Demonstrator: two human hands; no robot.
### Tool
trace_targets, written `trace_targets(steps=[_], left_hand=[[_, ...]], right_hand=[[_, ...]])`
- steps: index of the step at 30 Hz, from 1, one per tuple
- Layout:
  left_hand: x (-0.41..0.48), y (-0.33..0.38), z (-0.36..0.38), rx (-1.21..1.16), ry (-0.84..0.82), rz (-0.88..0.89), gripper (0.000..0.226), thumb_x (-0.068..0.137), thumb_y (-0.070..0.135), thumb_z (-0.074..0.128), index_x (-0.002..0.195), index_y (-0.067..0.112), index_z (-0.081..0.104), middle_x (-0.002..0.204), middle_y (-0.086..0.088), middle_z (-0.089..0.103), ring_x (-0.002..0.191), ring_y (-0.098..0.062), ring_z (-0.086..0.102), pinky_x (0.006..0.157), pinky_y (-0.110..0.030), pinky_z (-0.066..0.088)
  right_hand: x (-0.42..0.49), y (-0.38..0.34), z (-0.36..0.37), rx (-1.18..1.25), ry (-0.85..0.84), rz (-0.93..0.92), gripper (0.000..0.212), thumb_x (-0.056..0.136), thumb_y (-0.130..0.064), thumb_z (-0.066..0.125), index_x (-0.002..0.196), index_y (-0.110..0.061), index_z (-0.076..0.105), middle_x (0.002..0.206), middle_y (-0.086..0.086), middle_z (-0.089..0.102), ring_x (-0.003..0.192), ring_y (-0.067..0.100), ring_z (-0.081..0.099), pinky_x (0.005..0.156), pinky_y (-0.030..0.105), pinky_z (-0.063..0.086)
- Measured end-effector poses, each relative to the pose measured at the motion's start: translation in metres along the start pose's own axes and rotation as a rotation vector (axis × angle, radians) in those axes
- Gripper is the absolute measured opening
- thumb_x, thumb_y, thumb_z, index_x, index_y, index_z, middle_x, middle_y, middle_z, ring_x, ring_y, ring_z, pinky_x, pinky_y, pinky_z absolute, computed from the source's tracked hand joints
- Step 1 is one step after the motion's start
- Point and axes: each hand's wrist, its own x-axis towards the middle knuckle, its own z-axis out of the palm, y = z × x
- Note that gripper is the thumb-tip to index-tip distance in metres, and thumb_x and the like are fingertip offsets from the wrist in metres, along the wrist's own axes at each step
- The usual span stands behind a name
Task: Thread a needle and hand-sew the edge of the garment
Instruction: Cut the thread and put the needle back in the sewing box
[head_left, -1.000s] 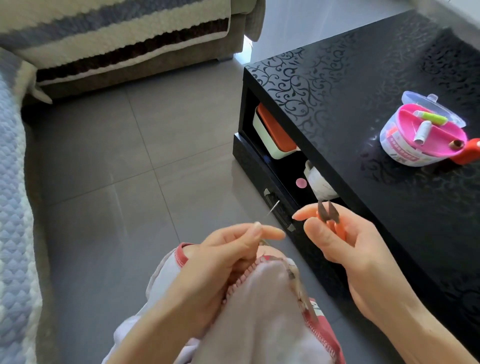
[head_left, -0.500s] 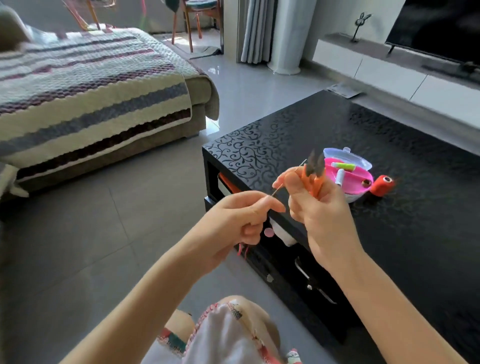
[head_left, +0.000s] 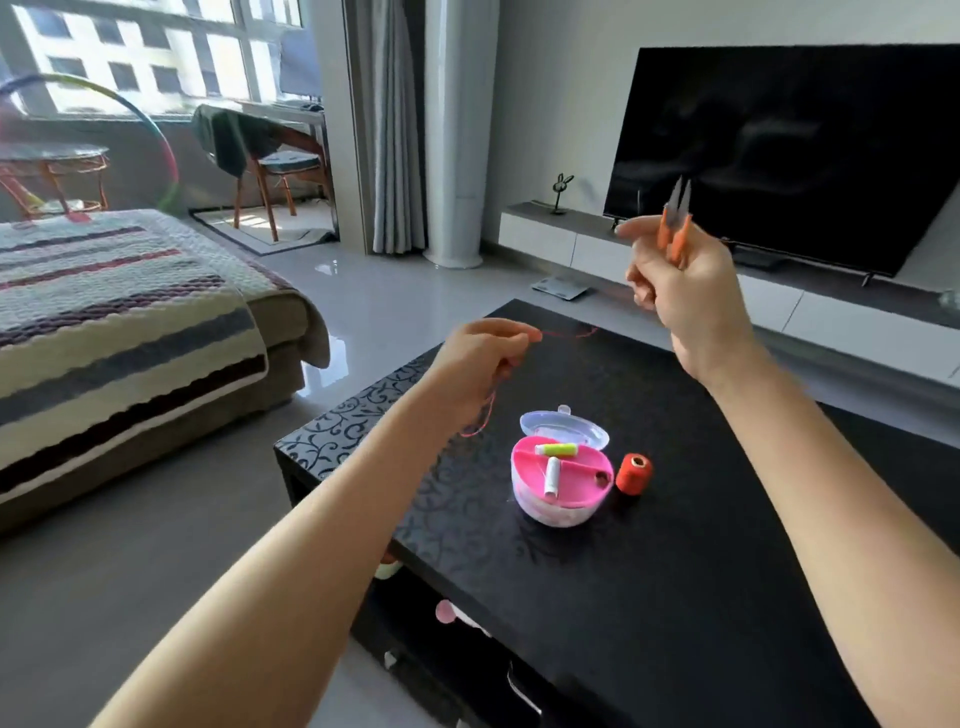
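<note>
My left hand (head_left: 480, 358) is raised over the black table and pinches a red thread (head_left: 569, 333) that runs right from its fingertips and also hangs in a loop below the hand. My right hand (head_left: 675, 280) is raised higher, to the right, and grips orange-handled thread snips (head_left: 675, 223) with the blades pointing up. Its forefinger and thumb are pinched together; the needle is too blurred to make out there. The garment is out of view.
On the black patterned coffee table (head_left: 675, 597) stand a pink sewing box (head_left: 558, 480) with its clear lid open and thread spools inside, and an orange thread spool (head_left: 634, 474) right of it. A sofa with a striped cover (head_left: 130, 332) is left. A TV (head_left: 789, 145) stands behind.
The view has tilted up from my lap, so the garment has left the frame. Both hands rose and moved apart, the right hand going up and right, drawing the thread out.
</note>
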Motion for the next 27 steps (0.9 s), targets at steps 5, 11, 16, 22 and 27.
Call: trace_targets(steps=[5, 11, 16, 22, 27], left_hand=[[0.049, -0.031, 0.033, 0.495, -0.110, -0.095, 0.027, 0.086, -0.007, 0.052, 0.097, 0.005, 0.074, 0.096, -0.006, 0.070, 0.078, -0.012, 0.060, 0.060, -0.012, 0.047], [0.069, -0.093, 0.032, 0.588, -0.175, -0.130, 0.027, 0.085, -0.003, 0.052, 0.094, 0.009, 0.074, 0.089, -0.004, 0.070, 0.073, -0.016, 0.054, 0.065, -0.026, 0.044], [0.085, -0.112, 0.033, 0.653, -0.017, -0.014, 0.030, 0.085, 0.003, 0.053, 0.097, 0.022, 0.073, 0.099, 0.000, 0.070, 0.082, -0.016, 0.060, 0.070, -0.025, 0.046], [0.093, -0.140, 0.034, 0.985, -0.069, 0.012, 0.017, 0.086, 0.028, 0.066, 0.101, 0.025, 0.073, 0.110, 0.008, 0.068, 0.104, -0.017, 0.060, 0.094, -0.030, 0.044], [0.089, -0.152, 0.042, 0.784, 0.085, 0.108, 0.031, 0.083, 0.018, 0.068, 0.113, 0.013, 0.065, 0.081, 0.007, 0.057, 0.084, -0.014, 0.055, 0.070, -0.019, 0.034]], right_hand=[[-0.010, 0.059, -0.016, -0.210, -0.013, 0.080, 0.017, 0.096, -0.008, 0.052, 0.089, -0.017, 0.065, 0.067, 0.003, 0.060, 0.052, 0.005, 0.050, 0.055, 0.017, 0.043], [-0.028, 0.139, -0.017, -0.385, -0.069, 0.261, 0.013, 0.094, -0.011, 0.056, 0.083, -0.013, 0.063, 0.070, 0.004, 0.065, 0.050, -0.001, 0.052, 0.060, 0.018, 0.042], [-0.033, 0.176, -0.012, -0.553, -0.147, 0.249, 0.013, 0.089, -0.013, 0.063, 0.079, -0.007, 0.070, 0.065, 0.000, 0.065, 0.054, -0.002, 0.054, 0.058, 0.019, 0.043], [-0.036, 0.206, -0.011, -0.796, -0.232, 0.240, 0.013, 0.088, -0.018, 0.064, 0.079, -0.013, 0.072, 0.071, -0.001, 0.068, 0.071, 0.017, 0.062, 0.065, 0.031, 0.045], [-0.038, 0.216, -0.011, -0.681, -0.156, 0.286, 0.020, 0.088, -0.011, 0.063, 0.068, -0.015, 0.062, 0.059, -0.008, 0.057, 0.056, 0.003, 0.052, 0.059, 0.022, 0.038]])
